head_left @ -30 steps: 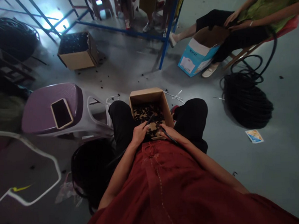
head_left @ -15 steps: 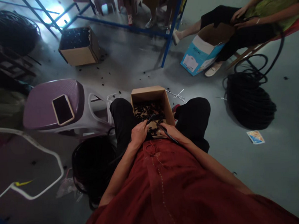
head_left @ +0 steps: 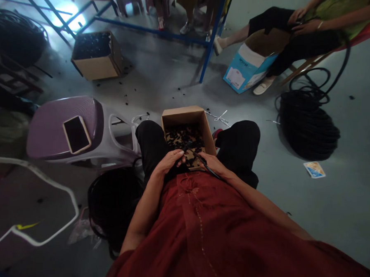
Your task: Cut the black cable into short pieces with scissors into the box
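Note:
Between my knees stands an open cardboard box with many small black cut pieces scattered over its bottom. Above its near part, my left hand is closed around a black rubber-like strip, whose end sticks out past the fingers. My right hand grips a slim dark scissor-like tool. Its tip points up and left, close to the strip's end; whether they touch I cannot tell. A coil of black strip lies beside my left leg.
A purple stool with a phone on it stands at the left. Farther off are a filled cardboard box and a blue metal frame. On the right, a seated person works over a blue-white box, near another black coil.
My left hand has shifted slightly left and its fingers have changed their hold on the strip. My right hand with the tool stays nearly in place. The view moved a little.

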The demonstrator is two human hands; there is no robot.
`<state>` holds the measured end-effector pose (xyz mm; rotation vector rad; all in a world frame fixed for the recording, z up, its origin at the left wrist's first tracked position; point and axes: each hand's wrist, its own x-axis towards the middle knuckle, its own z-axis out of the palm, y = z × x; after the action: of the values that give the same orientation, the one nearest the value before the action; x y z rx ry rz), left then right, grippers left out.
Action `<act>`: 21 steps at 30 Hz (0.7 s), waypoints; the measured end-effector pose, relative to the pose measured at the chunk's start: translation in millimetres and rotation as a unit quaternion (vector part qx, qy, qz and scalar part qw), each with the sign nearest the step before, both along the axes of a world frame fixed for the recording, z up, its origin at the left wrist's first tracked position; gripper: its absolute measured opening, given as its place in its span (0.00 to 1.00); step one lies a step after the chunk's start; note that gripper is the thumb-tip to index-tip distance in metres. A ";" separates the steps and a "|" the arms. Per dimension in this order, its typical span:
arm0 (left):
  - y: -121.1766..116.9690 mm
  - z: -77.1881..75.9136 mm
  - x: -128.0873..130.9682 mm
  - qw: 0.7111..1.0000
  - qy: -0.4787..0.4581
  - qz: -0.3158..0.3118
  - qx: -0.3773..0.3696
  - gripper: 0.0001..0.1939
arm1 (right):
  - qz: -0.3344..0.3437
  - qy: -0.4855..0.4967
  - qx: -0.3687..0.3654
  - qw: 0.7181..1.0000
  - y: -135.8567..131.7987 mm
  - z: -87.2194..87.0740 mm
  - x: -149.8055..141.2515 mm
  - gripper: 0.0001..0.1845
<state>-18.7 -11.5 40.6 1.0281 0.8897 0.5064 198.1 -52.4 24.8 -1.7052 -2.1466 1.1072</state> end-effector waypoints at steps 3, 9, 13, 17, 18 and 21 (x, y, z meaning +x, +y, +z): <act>0.0 -3.6 0.6 1.000 0.011 0.010 0.003 0.18 | 0.001 0.004 0.001 1.000 0.4 -4.4 0.6 0.19; 0.0 -7.0 2.2 0.998 0.043 0.012 0.033 0.18 | 0.000 -0.004 -0.001 1.000 0.2 -7.7 -0.5 0.20; -2.7 -7.3 4.3 0.992 0.096 0.027 0.072 0.17 | 0.001 -0.007 -0.018 1.000 1.8 -5.4 -0.2 0.21; -5.7 -4.6 7.3 0.973 0.176 0.043 0.145 0.16 | 0.015 -0.010 -0.029 0.999 6.4 1.1 3.8 0.22; -6.0 -3.5 8.1 0.964 0.199 0.043 0.172 0.15 | 0.021 -0.014 -0.026 0.999 7.8 3.1 5.0 0.22; -6.8 -1.3 10.0 0.929 0.265 0.045 0.256 0.15 | 0.030 -0.029 -0.013 0.999 11.2 8.3 8.1 0.23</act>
<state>-8.8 -18.4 39.3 1.6547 1.3261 0.5645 206.2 -41.2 33.1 -1.7160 -2.2417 1.1192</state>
